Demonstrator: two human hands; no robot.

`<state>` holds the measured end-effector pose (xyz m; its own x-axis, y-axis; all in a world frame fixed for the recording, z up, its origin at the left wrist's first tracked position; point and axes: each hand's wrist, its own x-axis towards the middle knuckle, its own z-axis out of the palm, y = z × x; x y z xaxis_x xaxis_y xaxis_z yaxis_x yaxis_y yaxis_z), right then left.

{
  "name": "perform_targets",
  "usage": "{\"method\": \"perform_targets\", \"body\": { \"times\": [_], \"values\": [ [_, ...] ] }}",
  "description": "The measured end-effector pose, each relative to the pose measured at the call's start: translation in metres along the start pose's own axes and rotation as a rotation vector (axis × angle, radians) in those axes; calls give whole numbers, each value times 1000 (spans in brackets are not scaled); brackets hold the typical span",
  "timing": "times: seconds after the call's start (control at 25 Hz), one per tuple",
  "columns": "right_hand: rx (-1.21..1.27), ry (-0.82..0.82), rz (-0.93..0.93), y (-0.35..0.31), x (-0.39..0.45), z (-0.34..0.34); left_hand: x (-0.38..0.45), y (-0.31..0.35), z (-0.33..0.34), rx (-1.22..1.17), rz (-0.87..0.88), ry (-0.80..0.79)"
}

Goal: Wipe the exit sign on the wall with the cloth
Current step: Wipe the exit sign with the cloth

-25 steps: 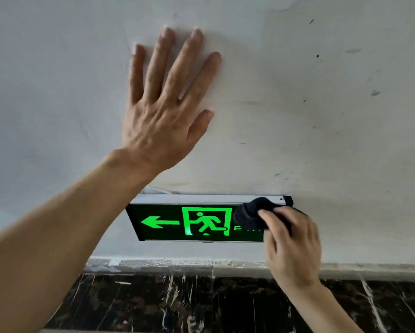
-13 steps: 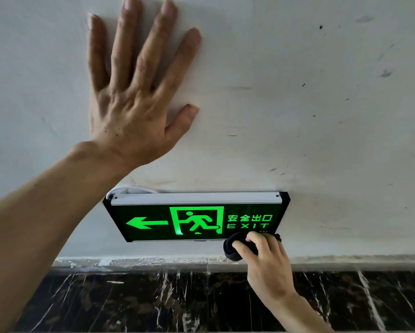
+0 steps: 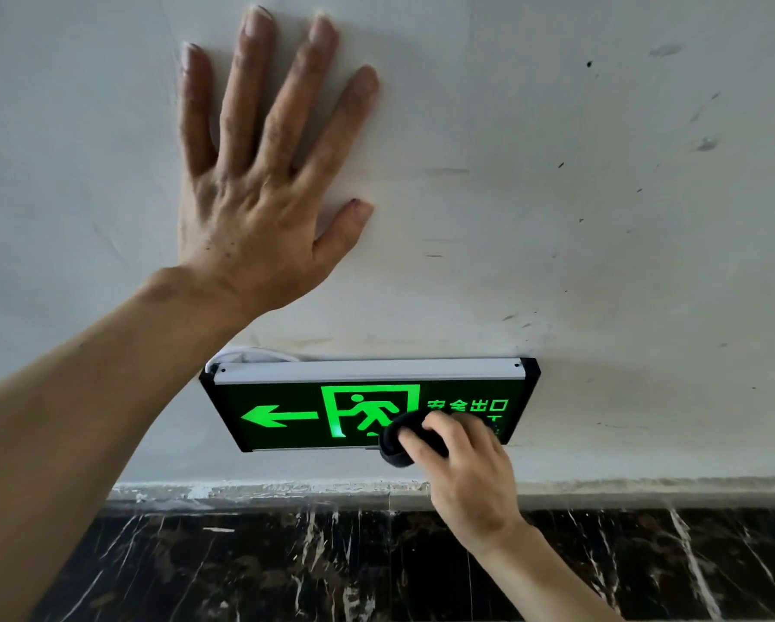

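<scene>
The exit sign [image 3: 313,415] hangs low on the white wall, black-faced with a glowing green arrow, running figure and characters, and a silver top rail. My right hand [image 3: 470,473] is shut on a bunched black cloth [image 3: 399,444], which is pressed against the sign's lower right part and hides the EXIT lettering. My left hand [image 3: 260,181] lies flat on the wall above the sign's left end, fingers spread, holding nothing.
The white wall [image 3: 601,217] carries small dark specks and scuffs. Below the sign runs a chipped grey ledge [image 3: 287,491], then a black marble skirting [image 3: 287,572] with white veins. A white cable [image 3: 251,353] loops behind the sign's top left corner.
My right hand with the cloth went from the sign's upper right corner down below its bottom edge, then back up onto the lower right face. The left hand stays flat on the wall.
</scene>
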<state>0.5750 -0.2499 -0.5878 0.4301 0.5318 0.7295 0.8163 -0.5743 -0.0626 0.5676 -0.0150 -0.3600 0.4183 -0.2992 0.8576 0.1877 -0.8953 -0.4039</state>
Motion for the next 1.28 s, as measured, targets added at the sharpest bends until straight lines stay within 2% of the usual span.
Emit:
{"method": "perform_targets", "body": {
  "times": [0.16, 0.24, 0.44, 0.64, 0.72, 0.84, 0.96, 1.0, 1.08, 1.2, 1.28],
  "values": [
    [45, -285, 101, -4, -29, -4, 0, 2, -1, -6, 1, 0],
    [70, -351, 194, -5, -41, -14, 1, 1, -1, -18, -3, 1],
    [148, -271, 485, -13, -57, -49, 1, 3, -2, -39, -10, -15],
    [289, -115, 704, -30, -25, -88, 3, 5, -12, -76, -28, -90],
    [493, -69, 857, -33, -5, -105, 3, 7, -20, -101, -39, -134],
    [928, -83, 1115, -30, 25, -129, 8, 9, -37, -175, -69, -213],
    [1389, -42, 1258, -30, 51, -147, 2, 22, -65, -360, -139, -202],
    [1523, -25, 1282, -32, 58, -151, -8, 31, -74, -449, -209, -211],
    [1690, -29, 1295, -37, 70, -157, -30, 55, -97, -764, -523, -320],
    [1677, -130, 1264, -44, 79, -161, -58, 88, -122, -1387, -1131, -543],
    [1664, -187, 1247, -48, 82, -162, -78, 97, -123, -1641, -1346, -672]
  ]
}}
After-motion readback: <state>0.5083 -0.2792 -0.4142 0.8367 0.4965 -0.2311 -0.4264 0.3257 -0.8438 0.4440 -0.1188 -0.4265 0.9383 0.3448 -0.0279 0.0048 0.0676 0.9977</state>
